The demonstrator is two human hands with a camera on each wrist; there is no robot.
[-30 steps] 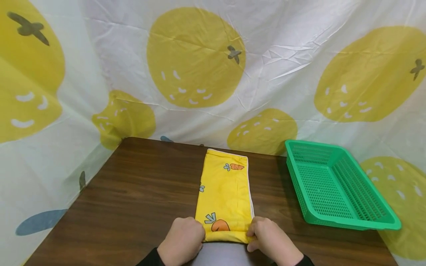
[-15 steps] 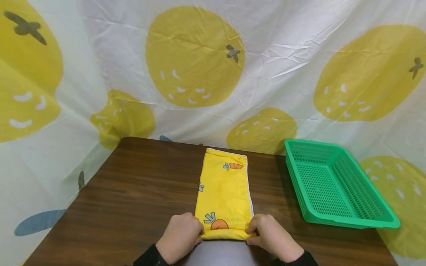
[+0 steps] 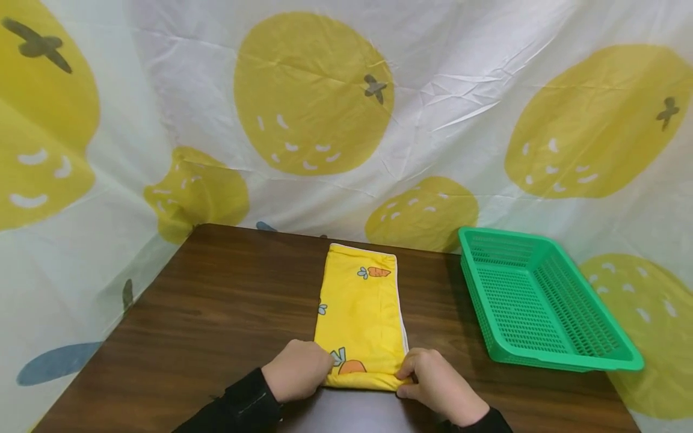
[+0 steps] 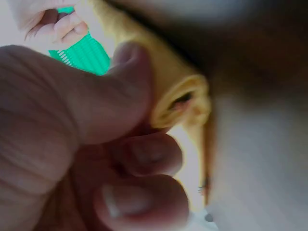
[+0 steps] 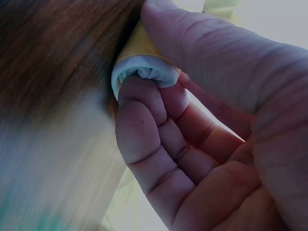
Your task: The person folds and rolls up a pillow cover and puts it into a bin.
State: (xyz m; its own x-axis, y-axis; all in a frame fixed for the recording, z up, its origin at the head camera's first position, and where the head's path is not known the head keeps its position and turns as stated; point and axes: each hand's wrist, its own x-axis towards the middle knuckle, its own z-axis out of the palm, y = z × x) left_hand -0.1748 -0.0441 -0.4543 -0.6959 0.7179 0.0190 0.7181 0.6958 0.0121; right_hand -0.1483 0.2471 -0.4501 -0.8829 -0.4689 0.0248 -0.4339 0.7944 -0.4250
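**Yellow cloth (image 3: 357, 313) pinched at both ends of its near roll**

At lower left, your left sleeve (image 3: 243, 400) shows more than half a second ago, and your left hand (image 3: 300, 370) has turned inward over the cloth's left corner, pinching the roll (image 3: 365, 380) between thumb and curled fingers. The roll looks hardly thicker, so I judge this a grip adjustment more than rolling progress.

The cloth lies lower centre on the brown table (image 3: 243, 288), flat beyond the roll, printed with carrots. Right of it, your right hand (image 3: 435, 385) pinches the roll's other end, thumb above, fingers below.

Farther right sits the green basket (image 3: 574, 362). You'll find no readable brand, label or writing.
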